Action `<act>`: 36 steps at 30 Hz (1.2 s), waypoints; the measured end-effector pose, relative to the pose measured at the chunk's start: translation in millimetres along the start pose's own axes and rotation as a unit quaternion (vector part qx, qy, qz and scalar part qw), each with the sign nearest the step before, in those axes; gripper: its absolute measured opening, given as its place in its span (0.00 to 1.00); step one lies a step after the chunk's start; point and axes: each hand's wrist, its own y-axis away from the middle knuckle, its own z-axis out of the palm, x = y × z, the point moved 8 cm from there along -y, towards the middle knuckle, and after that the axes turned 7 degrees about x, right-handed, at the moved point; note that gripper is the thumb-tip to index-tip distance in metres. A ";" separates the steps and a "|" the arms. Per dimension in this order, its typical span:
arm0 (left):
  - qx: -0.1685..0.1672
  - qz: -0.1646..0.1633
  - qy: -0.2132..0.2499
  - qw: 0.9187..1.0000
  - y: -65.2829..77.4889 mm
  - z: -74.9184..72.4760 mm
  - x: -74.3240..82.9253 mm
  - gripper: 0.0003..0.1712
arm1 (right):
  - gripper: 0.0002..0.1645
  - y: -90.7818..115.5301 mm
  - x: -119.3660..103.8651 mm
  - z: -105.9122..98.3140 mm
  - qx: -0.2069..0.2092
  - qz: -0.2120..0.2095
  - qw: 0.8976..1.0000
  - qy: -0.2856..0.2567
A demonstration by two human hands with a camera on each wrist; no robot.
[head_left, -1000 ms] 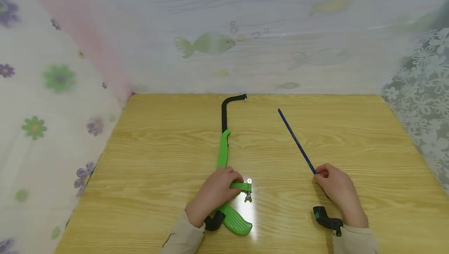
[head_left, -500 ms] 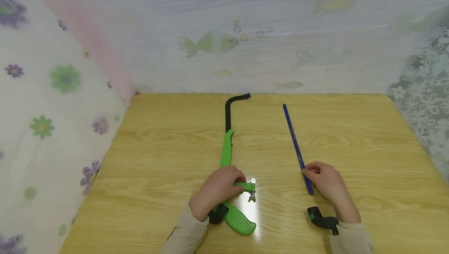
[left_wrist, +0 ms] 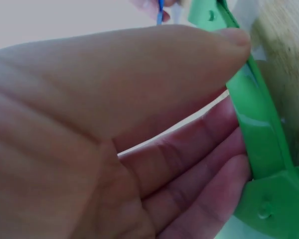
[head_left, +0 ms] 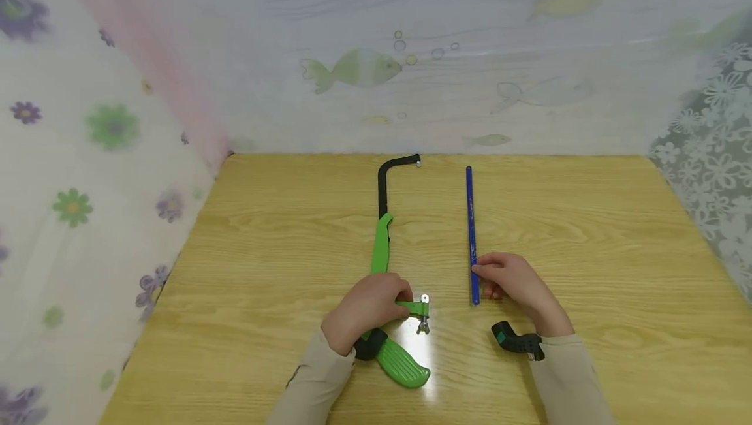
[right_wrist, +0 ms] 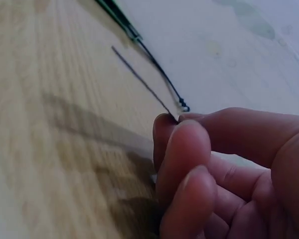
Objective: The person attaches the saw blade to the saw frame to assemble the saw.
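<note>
A hacksaw frame [head_left: 382, 245] with a green body, black front arm and ribbed green handle lies lengthwise on the table. My left hand [head_left: 370, 304] grips its green part near the handle; in the left wrist view thumb and fingers close round the green frame [left_wrist: 256, 119]. A metal blade pin with a wing nut [head_left: 423, 324] sticks out to the right of that hand. My right hand [head_left: 517, 281] pinches a long blue hacksaw blade [head_left: 472, 229] near its lower end. The blade points away from me, roughly parallel to the frame and apart from it.
The wood-grain table [head_left: 282, 236] reaches back to a wall covering with fish drawings [head_left: 364, 69]. A flower-print covering [head_left: 70, 209] borders the left side, and a white-flower lace covering [head_left: 717, 125] the right. Black camera mounts [head_left: 517, 341] sit at both wrists.
My right hand has moved left with the blade, which has turned from slanting to nearly straight ahead and shows its flat side. My left hand keeps its grip on the hacksaw frame.
</note>
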 end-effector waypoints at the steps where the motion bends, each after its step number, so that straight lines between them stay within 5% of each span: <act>1: -0.003 -0.003 -0.002 1.000 0.0 1.2 -0.5 0.06 | 0.24 -2.9 0.6 1.9 -0.006 0.001 1.000 -0.012; 10: -0.014 0.000 0.010 1.000 -0.7 4.7 6.1 0.04 | 0.23 -10.7 8.3 0.1 -0.013 0.009 0.998 -0.063; 22: -0.013 -0.012 0.000 1.000 4.5 -1.6 0.3 0.04 | 0.22 -14.0 -0.7 11.0 -0.013 -0.015 0.999 -0.034; 36: -0.048 -0.023 -0.008 0.999 -4.3 -1.3 -0.8 0.04 | 0.22 -11.1 -2.5 11.5 -0.011 -0.021 0.999 -0.029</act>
